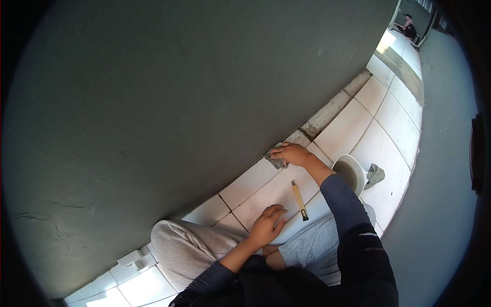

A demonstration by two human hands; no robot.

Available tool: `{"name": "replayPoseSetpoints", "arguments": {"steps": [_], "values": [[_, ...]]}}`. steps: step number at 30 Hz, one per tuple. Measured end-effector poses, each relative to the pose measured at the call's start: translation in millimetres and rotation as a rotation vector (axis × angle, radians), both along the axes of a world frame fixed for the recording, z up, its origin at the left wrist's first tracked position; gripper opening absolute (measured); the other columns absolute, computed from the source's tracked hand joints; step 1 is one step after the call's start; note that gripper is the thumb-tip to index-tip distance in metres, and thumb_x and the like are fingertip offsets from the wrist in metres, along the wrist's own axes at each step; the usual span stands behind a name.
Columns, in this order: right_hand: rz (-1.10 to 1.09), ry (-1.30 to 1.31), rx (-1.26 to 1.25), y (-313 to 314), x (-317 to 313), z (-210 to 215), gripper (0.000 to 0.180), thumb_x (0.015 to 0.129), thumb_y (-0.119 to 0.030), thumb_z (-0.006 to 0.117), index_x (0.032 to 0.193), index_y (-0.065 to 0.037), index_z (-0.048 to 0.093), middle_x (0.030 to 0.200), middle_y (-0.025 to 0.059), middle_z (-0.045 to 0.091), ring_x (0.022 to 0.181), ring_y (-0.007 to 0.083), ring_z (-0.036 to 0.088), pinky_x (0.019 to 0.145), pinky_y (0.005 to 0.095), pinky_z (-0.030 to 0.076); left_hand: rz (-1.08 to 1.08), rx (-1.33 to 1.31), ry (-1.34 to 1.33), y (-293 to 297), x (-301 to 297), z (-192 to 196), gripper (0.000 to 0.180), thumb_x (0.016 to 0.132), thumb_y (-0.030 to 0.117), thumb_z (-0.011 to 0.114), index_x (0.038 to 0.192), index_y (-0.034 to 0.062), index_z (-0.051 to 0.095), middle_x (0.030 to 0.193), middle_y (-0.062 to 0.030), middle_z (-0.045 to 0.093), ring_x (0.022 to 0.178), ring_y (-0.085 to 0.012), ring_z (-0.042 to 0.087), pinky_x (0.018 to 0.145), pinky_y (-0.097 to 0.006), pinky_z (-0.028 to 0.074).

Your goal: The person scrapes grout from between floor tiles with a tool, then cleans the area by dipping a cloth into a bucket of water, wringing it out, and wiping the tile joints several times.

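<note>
My right hand [291, 152] presses a crumpled grey rag [276, 162] onto the tiles at the foot of the dark wall, its fingers closed over the cloth. Nearer to me, my left hand [266, 225] hovers by my knee with its fingers loosely stretched and nothing in them. Between the two hands a yellow utility knife [297, 197] lies on the floor. Beside my right forearm stands a white bucket [362, 180] with murky liquid inside, partly hidden by my arm. Another greyish-green cloth [375, 176] hangs at its right rim.
A tall grey-green wall [194, 102] runs along the left, and a second grey wall [445, 153] bounds the right. Between them stretches a narrow white-tiled floor [388, 143]. A small white object [131, 259] sits at lower left. Far off, another person [407, 26] sits.
</note>
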State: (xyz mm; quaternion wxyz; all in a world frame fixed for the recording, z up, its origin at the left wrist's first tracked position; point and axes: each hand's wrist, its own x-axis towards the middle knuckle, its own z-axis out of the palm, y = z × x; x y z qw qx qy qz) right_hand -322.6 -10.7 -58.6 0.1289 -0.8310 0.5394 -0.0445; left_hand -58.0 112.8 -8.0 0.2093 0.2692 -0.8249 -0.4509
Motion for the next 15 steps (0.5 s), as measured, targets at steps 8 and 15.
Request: {"name": "replayPoseSetpoints", "arguments": {"steps": [8,15], "values": [[-0.248,-0.098,0.138,-4.1,-24.8,-4.3,0.046,0.065,-0.002,0.064,0.108,-0.019,0.064,0.121,-0.0109,0.056,0.099,0.0181,0.052,0.084,0.0282,0.048,-0.041,-0.038,0.022,2.3,-7.2,-6.9,0.023,0.086,0.016,0.054,0.105,0.0039,0.058,0.111,-0.0128,0.054,0.103,-0.0295,0.053,0.086,-0.037,0.046],[-0.425,-0.088,0.178,-3.8,-18.0,11.1,0.035,0.076,-0.006,0.055,0.102,-0.026,0.066,0.114,-0.0117,0.059,0.102,0.0157,0.054,0.085,0.0298,0.047,-0.022,-0.058,0.0,1.2,-5.5,-5.5,0.024,0.085,0.015,0.057,0.106,0.0052,0.059,0.112,-0.0124,0.054,0.103,-0.0286,0.055,0.087,-0.034,0.045]]}}
